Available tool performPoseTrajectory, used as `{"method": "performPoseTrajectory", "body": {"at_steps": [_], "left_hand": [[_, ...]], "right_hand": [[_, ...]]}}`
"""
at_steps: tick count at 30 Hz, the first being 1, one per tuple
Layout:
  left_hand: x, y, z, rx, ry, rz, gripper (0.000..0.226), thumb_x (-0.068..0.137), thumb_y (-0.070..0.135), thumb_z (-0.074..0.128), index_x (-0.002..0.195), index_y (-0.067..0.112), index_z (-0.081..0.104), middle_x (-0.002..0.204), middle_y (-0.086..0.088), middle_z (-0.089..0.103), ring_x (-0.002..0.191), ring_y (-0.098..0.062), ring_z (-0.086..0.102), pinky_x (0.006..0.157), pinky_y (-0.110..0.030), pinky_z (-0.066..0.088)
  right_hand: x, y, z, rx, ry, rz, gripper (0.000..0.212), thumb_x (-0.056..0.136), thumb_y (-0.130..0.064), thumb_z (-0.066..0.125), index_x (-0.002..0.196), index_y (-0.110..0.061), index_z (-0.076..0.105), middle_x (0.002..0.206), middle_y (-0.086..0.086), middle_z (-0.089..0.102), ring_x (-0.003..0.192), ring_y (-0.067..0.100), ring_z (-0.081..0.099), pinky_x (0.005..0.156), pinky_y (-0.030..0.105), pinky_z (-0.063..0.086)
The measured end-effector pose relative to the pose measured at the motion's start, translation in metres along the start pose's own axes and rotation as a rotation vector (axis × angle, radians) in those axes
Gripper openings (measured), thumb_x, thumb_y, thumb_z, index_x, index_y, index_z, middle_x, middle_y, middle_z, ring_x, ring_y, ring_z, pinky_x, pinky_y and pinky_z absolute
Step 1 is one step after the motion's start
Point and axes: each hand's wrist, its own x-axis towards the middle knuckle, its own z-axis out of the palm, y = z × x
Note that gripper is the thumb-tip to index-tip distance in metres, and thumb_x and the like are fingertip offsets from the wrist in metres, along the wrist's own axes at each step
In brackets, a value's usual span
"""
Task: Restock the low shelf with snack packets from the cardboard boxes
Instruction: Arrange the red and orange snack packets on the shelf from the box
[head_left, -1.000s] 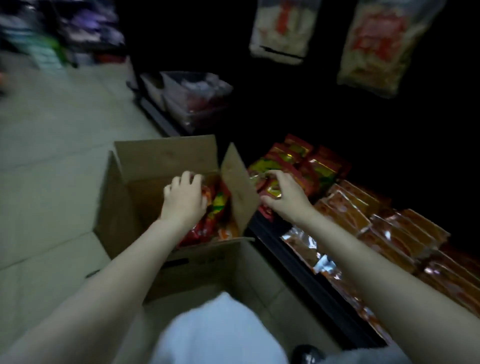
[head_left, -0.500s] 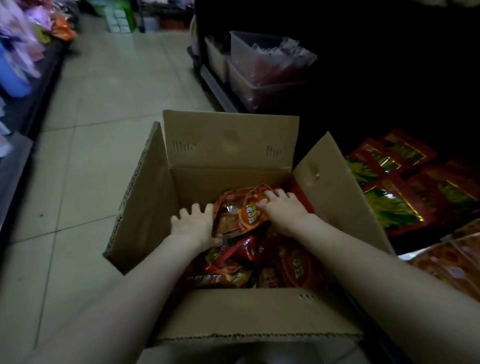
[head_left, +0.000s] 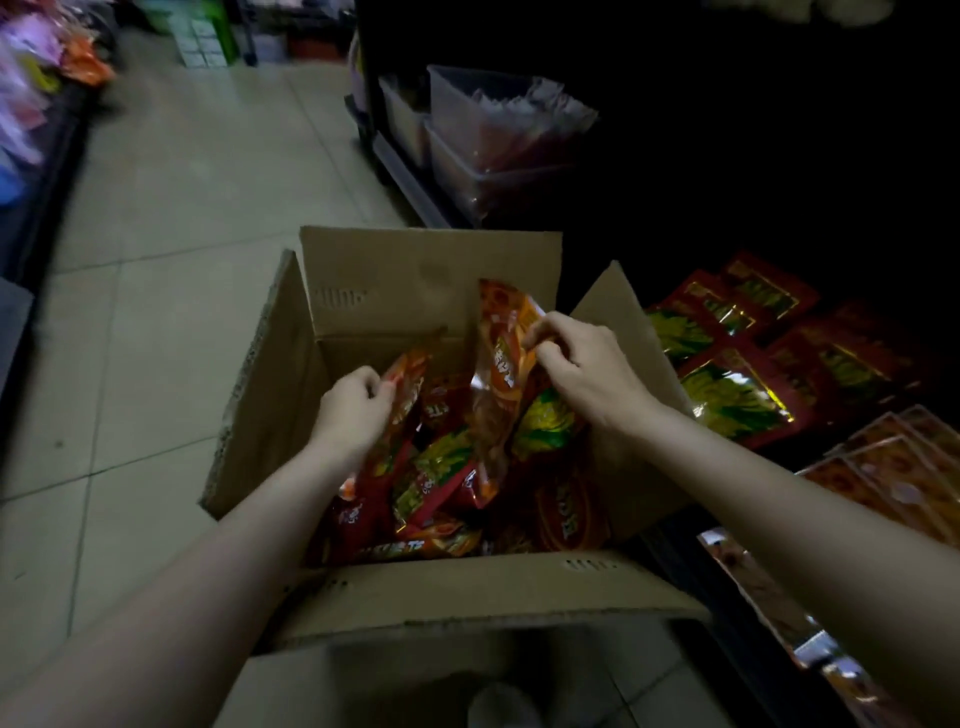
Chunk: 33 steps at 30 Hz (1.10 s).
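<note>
One open box of many packets: left hand pinches one packet, right hand pinches another, raised.

1 open cardboard box on the floor, 4 flaps up. 2 hands in it: left hand and right hand, each pinching 1 orange packet, so 2 lifted packets: left packet, right packet. Loose packets in the box overlap too much to count. Low shelf: at least 4 red-and-green packets and at least 3 orange packets in view. 2 clear plastic bins further along, stacked; 1 more bin beside them.
</note>
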Motion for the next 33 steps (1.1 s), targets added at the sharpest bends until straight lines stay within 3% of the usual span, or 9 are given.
{"method": "performPoseTrajectory", "body": {"at_steps": [4,7,9,14,17,21,24,27,33], "left_hand": [[-0.028,0.064,-0.031,-0.603,-0.091,-0.039,0.027,0.099,0.013,0.042,0.072,0.012,0.044,0.091,-0.014,0.057,0.087,-0.026,0.062,0.062,-0.028,0.059],[-0.066,0.116,-0.048,-0.709,-0.205,0.082,0.026,0.098,0.013,0.044,0.072,0.014,0.047,0.078,-0.004,0.063,0.069,-0.014,0.063,0.063,-0.025,0.056],[-0.091,0.148,-0.059,-0.748,-0.255,0.165,0.026,0.098,0.014,0.044,0.072,0.016,0.048,0.074,-0.001,0.061,0.068,-0.014,0.06,0.07,-0.027,0.048],[-0.148,0.221,-0.084,-0.705,-0.299,0.296,0.025,0.099,0.017,0.043,0.075,0.018,0.048,0.076,-0.001,0.06,0.061,-0.007,0.061,0.055,-0.022,0.05],[-0.181,0.256,-0.072,-0.69,-0.383,0.278,0.026,0.098,0.01,0.044,0.072,0.011,0.044,0.077,-0.01,0.057,0.063,-0.016,0.062,0.053,-0.025,0.057],[-0.236,0.291,-0.019,-0.687,-0.549,0.271,0.026,0.094,0.002,0.048,0.068,0.007,0.048,0.068,-0.012,0.056,0.063,-0.022,0.059,0.056,-0.027,0.057],[-0.273,0.3,0.03,-0.729,-0.654,0.268,0.02,0.092,0.003,0.051,0.073,0.007,0.055,0.062,-0.008,0.06,0.057,-0.017,0.061,0.06,-0.026,0.056],[-0.298,0.298,0.076,-0.709,-0.739,0.274,0.01,0.093,0.006,0.053,0.09,0.004,0.063,0.081,-0.01,0.062,0.076,-0.018,0.063,0.072,-0.027,0.055],[-0.314,0.282,0.147,-0.322,-0.777,0.553,0.048,0.092,0.019,0.059,0.137,0.015,0.042,0.128,-0.003,0.051,0.115,-0.018,0.052,0.087,-0.028,0.047]], "right_hand": [[-0.01,-0.033,-0.049,0.012,0.064,0.019,0.021,0.09,-0.031,0.052,0.085,-0.015,0.064,0.079,-0.004,0.064,0.079,0.013,0.063,0.068,0.025,0.047],[-0.015,-0.056,-0.097,-0.06,0.282,0.056,0.003,0.086,-0.014,0.063,0.087,-0.012,0.066,0.08,-0.005,0.061,0.08,0.017,0.064,0.072,0.026,0.05],[-0.026,-0.073,-0.134,-0.082,0.392,0.083,0.014,0.085,-0.004,0.058,0.089,-0.015,0.065,0.087,-0.002,0.062,0.086,0.018,0.063,0.074,0.03,0.051],[-0.074,-0.105,-0.234,-0.145,0.557,0.108,0.031,0.084,0.004,0.049,0.089,-0.018,0.068,0.1,0.005,0.069,0.096,0.02,0.064,0.082,0.032,0.054],[-0.112,-0.113,-0.279,-0.16,0.566,0.168,0.032,0.086,0.002,0.048,0.084,-0.018,0.072,0.1,0.003,0.07,0.074,0.018,0.063,0.062,0.015,0.048],[-0.167,-0.116,-0.301,0.071,0.288,0.223,0.017,0.083,-0.02,0.068,0.1,-0.017,0.071,0.097,0.001,0.071,0.093,0.019,0.066,0.084,0.03,0.051],[-0.21,-0.102,-0.299,0.026,0.1,0.314,0.037,0.073,-0.027,0.078,0.106,-0.015,0.066,0.096,-0.002,0.068,0.089,0.006,0.063,0.084,0.025,0.05],[-0.247,-0.071,-0.294,-0.345,0.276,0.384,0.037,0.079,-0.014,0.071,0.115,-0.011,0.065,0.112,0.005,0.067,0.105,0.017,0.06,0.083,0.019,0.041],[-0.317,-0.008,-0.303,-0.216,0.459,0.544,0.034,0.091,-0.016,0.061,0.124,-0.01,0.057,0.118,0.01,0.063,0.106,0.022,0.062,0.085,0.029,0.051]]}}
